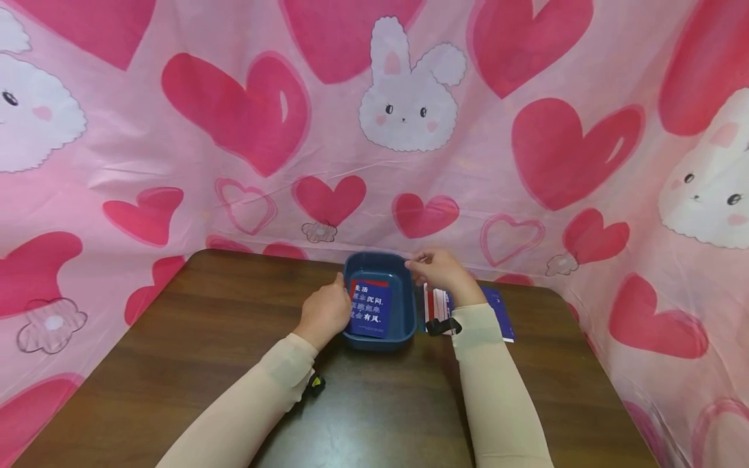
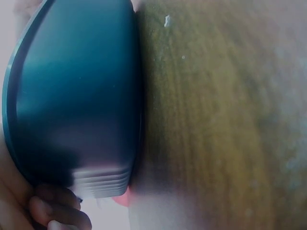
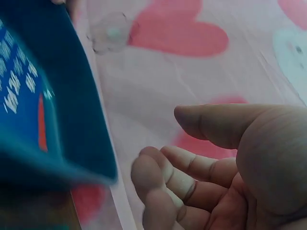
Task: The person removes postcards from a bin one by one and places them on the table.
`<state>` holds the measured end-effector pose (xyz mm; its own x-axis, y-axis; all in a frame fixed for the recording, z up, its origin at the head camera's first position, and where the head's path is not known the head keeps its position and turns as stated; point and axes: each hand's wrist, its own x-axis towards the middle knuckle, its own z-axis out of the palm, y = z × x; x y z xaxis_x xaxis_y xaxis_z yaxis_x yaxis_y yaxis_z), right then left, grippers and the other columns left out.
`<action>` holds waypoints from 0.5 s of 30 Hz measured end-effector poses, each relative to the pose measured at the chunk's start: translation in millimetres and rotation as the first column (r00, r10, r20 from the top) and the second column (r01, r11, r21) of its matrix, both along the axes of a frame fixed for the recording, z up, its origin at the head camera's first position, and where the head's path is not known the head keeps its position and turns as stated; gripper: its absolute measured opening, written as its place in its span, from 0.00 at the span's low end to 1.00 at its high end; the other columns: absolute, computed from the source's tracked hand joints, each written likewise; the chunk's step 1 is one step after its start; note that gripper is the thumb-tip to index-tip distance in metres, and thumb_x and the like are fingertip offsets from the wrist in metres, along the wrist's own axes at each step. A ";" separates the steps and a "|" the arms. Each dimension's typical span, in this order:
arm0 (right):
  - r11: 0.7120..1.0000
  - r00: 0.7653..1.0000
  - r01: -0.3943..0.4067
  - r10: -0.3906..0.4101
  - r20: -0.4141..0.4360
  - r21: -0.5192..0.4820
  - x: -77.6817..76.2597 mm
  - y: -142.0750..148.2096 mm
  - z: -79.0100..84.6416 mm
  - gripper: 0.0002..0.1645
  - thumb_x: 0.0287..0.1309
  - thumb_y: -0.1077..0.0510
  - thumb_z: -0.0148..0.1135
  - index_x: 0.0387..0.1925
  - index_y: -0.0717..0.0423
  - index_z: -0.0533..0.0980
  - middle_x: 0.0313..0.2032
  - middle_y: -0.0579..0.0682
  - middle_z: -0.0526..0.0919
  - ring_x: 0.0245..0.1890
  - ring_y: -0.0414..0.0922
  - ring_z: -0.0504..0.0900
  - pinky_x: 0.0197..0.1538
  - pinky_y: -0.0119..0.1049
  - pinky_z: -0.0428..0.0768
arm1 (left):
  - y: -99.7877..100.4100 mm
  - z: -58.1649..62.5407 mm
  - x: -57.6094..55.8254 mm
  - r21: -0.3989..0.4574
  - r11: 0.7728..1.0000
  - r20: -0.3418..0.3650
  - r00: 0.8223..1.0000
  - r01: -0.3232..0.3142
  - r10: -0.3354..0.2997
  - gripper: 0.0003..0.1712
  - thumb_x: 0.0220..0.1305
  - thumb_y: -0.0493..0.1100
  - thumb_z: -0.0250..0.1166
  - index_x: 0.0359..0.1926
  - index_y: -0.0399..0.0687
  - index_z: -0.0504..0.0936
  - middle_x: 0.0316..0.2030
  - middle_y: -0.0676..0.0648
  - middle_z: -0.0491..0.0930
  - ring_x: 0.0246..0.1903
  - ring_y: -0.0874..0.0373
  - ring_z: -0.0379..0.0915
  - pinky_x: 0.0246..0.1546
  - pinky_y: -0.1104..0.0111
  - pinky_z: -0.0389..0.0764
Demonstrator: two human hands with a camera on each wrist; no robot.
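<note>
A dark blue plastic basin [image 1: 405, 305] stands on the table, and my left hand [image 1: 326, 309] grips its left rim. The left wrist view shows the curled fingers [image 2: 55, 208] at the rim, against the basin's outer wall [image 2: 76, 86]. Inside lies a blue booklet or card [image 1: 371, 311] with white Chinese writing, a red edge showing behind its top. My right hand [image 1: 441, 272] hovers by the basin's far right corner. In the right wrist view its thumb and loosely bent fingers [image 3: 148, 175] are apart, with nothing between them.
Right of the basin, partly under my right forearm, lie a red-and-white striped item [image 1: 432, 300] and another blue booklet or card [image 1: 499, 312]. The brown wooden table [image 1: 246, 305] meets a pink cloth [image 1: 339, 149] with hearts and rabbits along the back.
</note>
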<state>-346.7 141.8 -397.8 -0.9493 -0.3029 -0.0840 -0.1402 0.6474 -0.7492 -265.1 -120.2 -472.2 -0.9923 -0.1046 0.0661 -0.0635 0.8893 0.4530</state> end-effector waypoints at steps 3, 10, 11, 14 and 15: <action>0.999 0.999 -0.039 0.039 0.024 0.030 1.5 -22.5 2.0 0.24 0.78 0.45 0.71 0.61 0.60 0.84 0.46 0.62 0.94 0.42 0.53 0.95 0.50 0.51 0.95 | -0.4 -0.4 -0.2 -0.004 1.000 0.000 1.000 0.001 -0.001 0.36 0.89 0.50 0.52 0.87 0.38 0.66 0.60 0.33 0.91 0.44 0.39 0.92 0.43 0.45 0.92; 0.977 0.998 -0.060 0.053 0.041 0.207 -6.9 -69.9 -2.9 0.21 0.76 0.48 0.74 0.53 0.63 0.84 0.39 0.61 0.94 0.31 0.50 0.95 0.37 0.41 0.94 | -1.0 0.4 0.0 0.005 1.000 0.007 1.000 0.003 -0.003 0.36 0.89 0.51 0.52 0.87 0.39 0.66 0.57 0.34 0.92 0.42 0.40 0.92 0.41 0.46 0.92; 0.970 0.998 -0.056 0.047 0.043 0.235 -9.0 -74.8 -5.1 0.20 0.76 0.48 0.74 0.49 0.63 0.85 0.36 0.60 0.93 0.29 0.50 0.94 0.34 0.41 0.93 | -0.9 0.7 -0.1 0.007 1.000 0.007 1.000 0.004 -0.004 0.36 0.89 0.51 0.52 0.87 0.39 0.66 0.57 0.34 0.92 0.43 0.40 0.92 0.41 0.46 0.92; 0.947 0.998 -0.058 0.043 0.054 0.317 -13.0 -86.2 -11.9 0.22 0.72 0.46 0.78 0.42 0.64 0.84 0.31 0.59 0.92 0.25 0.50 0.93 0.30 0.41 0.92 | -0.5 1.5 0.0 0.008 1.000 0.001 1.000 0.006 -0.006 0.35 0.89 0.50 0.52 0.87 0.39 0.67 0.56 0.34 0.93 0.43 0.40 0.92 0.41 0.46 0.92; 0.936 0.997 -0.060 0.043 0.059 0.346 -13.6 -89.1 -14.3 0.24 0.70 0.45 0.80 0.43 0.64 0.84 0.31 0.59 0.92 0.25 0.51 0.93 0.31 0.43 0.92 | -0.5 1.8 -0.1 0.009 1.000 0.001 1.000 0.007 -0.007 0.35 0.89 0.50 0.52 0.87 0.39 0.67 0.54 0.33 0.93 0.42 0.40 0.92 0.40 0.46 0.92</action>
<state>-360.3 52.7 -412.1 -0.9251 -0.2946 -0.2396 -0.1486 0.8615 -0.4854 -265.2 -120.7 -470.4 -0.9931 -0.0980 0.0646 -0.0574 0.8857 0.4606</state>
